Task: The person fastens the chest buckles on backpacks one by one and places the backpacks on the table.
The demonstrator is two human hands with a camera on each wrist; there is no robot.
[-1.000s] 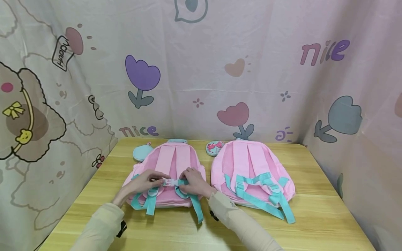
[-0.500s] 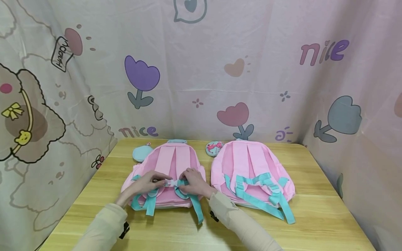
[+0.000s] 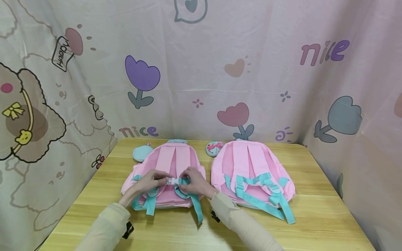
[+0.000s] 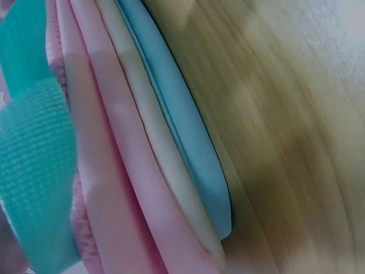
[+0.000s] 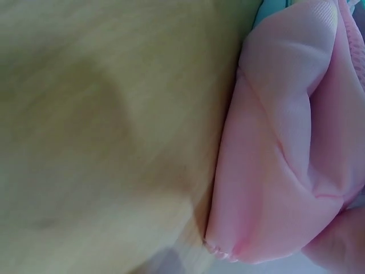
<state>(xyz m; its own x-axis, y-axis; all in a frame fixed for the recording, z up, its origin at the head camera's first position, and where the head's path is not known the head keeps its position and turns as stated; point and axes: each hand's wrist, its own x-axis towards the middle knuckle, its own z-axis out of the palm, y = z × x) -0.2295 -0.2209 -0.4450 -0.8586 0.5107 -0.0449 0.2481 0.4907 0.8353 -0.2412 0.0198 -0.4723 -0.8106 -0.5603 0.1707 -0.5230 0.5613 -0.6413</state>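
Observation:
A pink backpack [image 3: 166,157] lies on the left part of the table, its padded shoulder straps facing up. Across it, a white plastic buckle [image 3: 173,181] joins teal webbing. My left hand [image 3: 150,181] pinches the buckle's left end between thumb and fingers. At the other end, my right hand [image 3: 195,182] grips the buckle and the teal strap [image 3: 184,181]. The fingers partly cover both ends, so I cannot tell whether the halves are fully locked. The left wrist view shows the backpack's lower edge [image 4: 131,142] and a teal strap [image 4: 40,171]; the right wrist view shows its pink side [image 5: 274,171].
A second pink backpack [image 3: 251,157] with teal straps lies close on the right. Behind the bags are a light blue round pouch [image 3: 142,152] and a round pouch with a pink picture [image 3: 215,148]. The wooden table [image 3: 314,195] meets a printed curtain [image 3: 194,69].
My left hand has moved slightly right with the buckle's left end, and the buckle looks shorter between the hands. My right hand stays nearly in place. The second backpack has not moved.

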